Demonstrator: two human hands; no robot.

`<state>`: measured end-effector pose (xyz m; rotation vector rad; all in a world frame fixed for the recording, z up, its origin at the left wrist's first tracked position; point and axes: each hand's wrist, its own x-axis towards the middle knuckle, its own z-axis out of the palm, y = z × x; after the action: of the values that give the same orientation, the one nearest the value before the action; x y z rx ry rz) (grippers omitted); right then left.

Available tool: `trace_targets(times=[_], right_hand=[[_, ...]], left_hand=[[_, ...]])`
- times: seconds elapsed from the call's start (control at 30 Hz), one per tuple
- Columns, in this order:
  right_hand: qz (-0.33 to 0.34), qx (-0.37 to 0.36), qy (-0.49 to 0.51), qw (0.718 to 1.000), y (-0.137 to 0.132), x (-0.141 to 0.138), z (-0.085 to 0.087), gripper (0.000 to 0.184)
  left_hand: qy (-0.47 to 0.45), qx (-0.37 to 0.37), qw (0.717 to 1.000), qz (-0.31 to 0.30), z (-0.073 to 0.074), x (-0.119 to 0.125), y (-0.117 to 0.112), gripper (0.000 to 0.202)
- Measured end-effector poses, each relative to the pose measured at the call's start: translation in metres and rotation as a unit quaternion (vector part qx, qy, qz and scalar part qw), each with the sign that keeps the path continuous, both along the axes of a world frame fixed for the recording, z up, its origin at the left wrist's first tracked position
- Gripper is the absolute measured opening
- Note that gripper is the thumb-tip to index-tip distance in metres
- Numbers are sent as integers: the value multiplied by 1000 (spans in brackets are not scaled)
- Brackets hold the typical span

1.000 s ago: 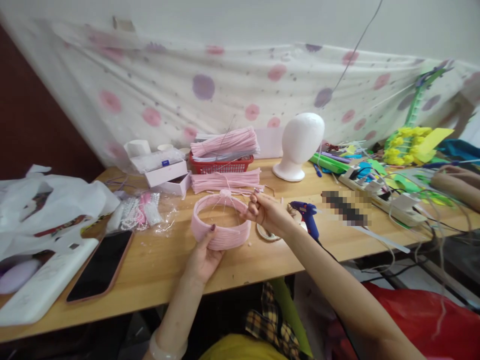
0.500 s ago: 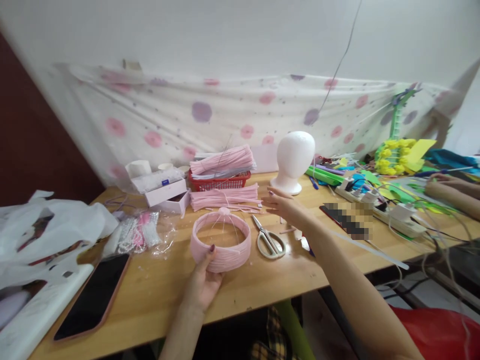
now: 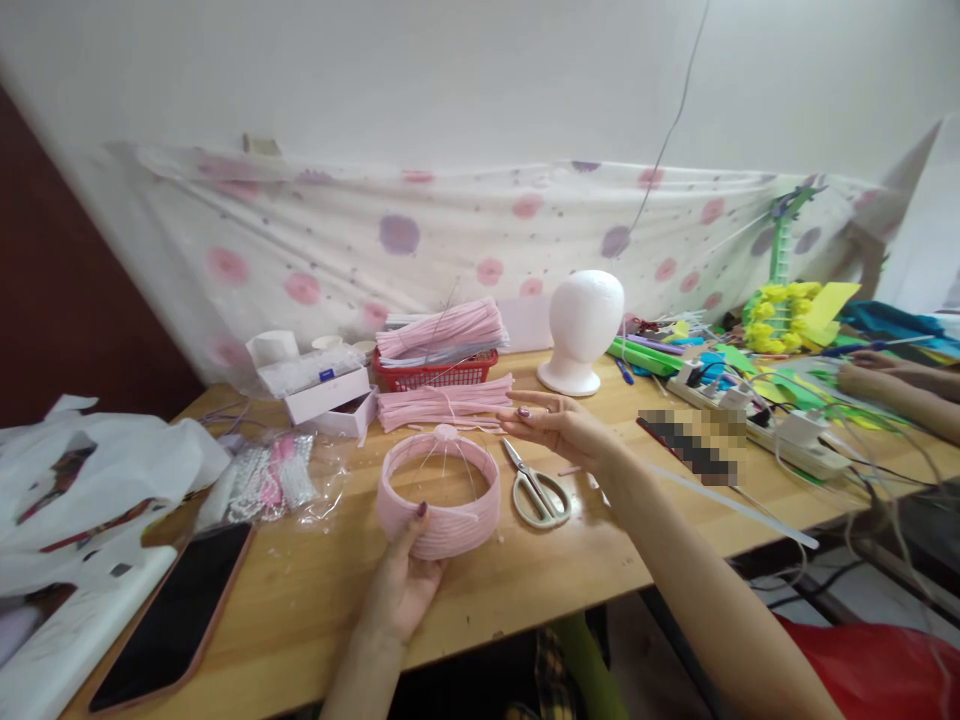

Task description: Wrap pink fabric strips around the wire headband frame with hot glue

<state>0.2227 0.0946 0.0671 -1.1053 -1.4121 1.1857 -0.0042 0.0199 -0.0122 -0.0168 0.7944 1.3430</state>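
Here, left hand (image 3: 401,590) closed on ring (image 3: 454,535)

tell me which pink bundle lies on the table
The front bundle, lying on the table between the pink ring and the red basket. The other pink bundle is heaped in the red basket.

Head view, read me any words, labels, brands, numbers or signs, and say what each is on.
No text can be read.
Blue patch on the clear packet: too small.
White plastic bag: nothing legible.
Dark pixelated item: blurred over.
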Motion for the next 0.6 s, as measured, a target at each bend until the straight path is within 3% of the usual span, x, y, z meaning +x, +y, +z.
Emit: trace_targets(times=[0.23, 0.3, 0.4, 0.6], right_hand=[[-133, 108, -164, 972, 7, 5, -8, 41], [-143, 141, -203, 958, 11, 7, -11, 38], [-154, 155, -257, 941, 15, 10, -18, 58], [-126, 189, -377, 898, 4, 6, -19, 59]], left_hand=[[-5, 3, 1000, 0, -6, -2, 2, 27], [-3, 10, 1000, -2, -8, -3, 2, 27], [-1, 19, 1000, -5, -11, -4, 2, 28], [-6, 14, 1000, -5, -6, -4, 0, 30]])
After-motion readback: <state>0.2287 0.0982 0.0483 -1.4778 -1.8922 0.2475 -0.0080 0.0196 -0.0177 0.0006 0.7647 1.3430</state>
